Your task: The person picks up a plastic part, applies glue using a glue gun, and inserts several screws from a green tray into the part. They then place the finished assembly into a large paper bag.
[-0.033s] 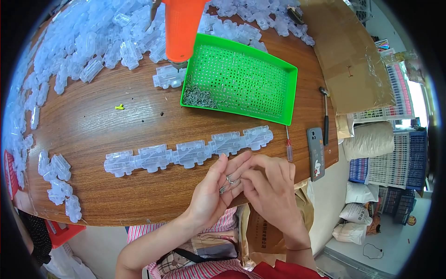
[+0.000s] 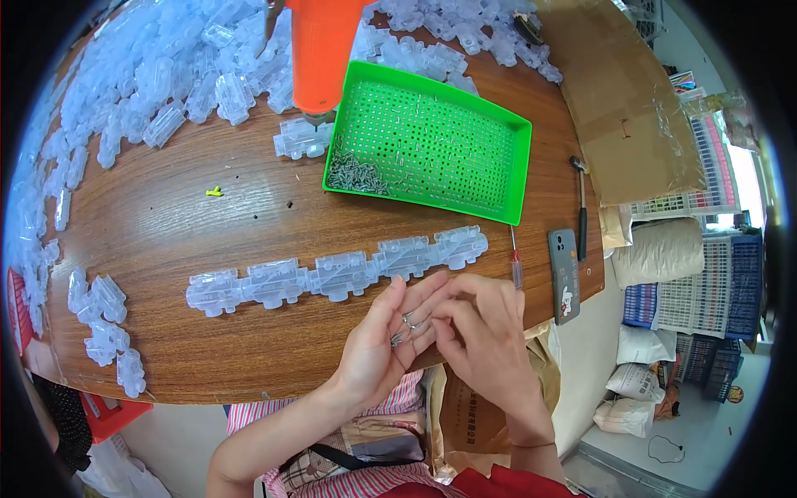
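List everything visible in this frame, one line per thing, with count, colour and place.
Table: one, brown wood, round.
Tray: one, green, perforated, far centre.
Screws in tray: small pile, grey, near-left corner.
Clear plastic parts in a row: five, near the hands.
Loose clear plastic parts: many, far and left edge.
Orange tool: one, far centre.
Phone: one, grey, right edge.
Screwdriver: one, beside phone.
Hammer: one, right.
Cardboard: one, far right.
Left hand: palm up, cupping small screws.
Right hand: fingers at the left palm.
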Action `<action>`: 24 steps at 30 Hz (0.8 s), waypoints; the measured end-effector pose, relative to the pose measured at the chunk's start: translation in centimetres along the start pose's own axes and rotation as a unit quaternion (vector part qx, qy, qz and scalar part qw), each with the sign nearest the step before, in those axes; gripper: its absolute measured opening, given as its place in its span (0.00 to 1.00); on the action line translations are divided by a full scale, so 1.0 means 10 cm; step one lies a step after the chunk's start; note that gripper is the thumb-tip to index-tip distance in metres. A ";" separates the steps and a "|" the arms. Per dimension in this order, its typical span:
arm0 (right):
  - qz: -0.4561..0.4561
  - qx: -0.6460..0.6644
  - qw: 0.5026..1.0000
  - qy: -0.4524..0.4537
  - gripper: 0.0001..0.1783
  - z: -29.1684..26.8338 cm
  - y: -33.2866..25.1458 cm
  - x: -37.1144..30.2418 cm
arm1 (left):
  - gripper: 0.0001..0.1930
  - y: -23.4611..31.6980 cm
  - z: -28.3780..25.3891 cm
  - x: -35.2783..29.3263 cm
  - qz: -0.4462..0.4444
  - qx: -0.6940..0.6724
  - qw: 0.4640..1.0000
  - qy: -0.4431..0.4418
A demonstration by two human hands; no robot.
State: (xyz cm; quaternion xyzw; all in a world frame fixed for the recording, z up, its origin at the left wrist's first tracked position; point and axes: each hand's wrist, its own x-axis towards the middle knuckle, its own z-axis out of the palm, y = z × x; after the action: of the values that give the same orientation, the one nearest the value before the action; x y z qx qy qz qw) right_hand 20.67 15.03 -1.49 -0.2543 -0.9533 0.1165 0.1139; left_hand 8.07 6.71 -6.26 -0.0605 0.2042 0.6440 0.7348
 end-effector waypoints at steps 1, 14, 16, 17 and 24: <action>-0.003 0.000 1.000 0.000 0.12 0.00 0.03 0.01 | 0.33 0.01 -0.01 0.01 0.002 -0.001 1.000 0.000; 0.031 0.045 0.998 0.036 0.06 0.08 0.23 0.09 | 0.12 -0.13 -0.04 0.14 0.009 0.130 0.989 0.075; 0.033 0.045 0.997 0.057 0.09 0.08 0.22 0.07 | 0.10 -0.14 -0.05 0.16 0.042 0.155 0.984 0.070; 0.035 0.045 0.997 0.055 0.09 0.08 0.22 0.07 | 0.10 -0.14 -0.05 0.16 0.040 0.154 0.985 0.071; 0.097 0.147 0.983 0.054 0.06 0.05 0.23 0.03 | 0.11 -0.14 -0.10 0.18 0.097 0.224 0.969 0.046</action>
State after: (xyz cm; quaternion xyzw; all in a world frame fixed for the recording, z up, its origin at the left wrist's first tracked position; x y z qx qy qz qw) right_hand 21.35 17.03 -2.58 -0.3324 -0.8890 0.2518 0.1890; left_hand 9.37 7.83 -8.11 0.0966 0.3817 0.6462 0.6538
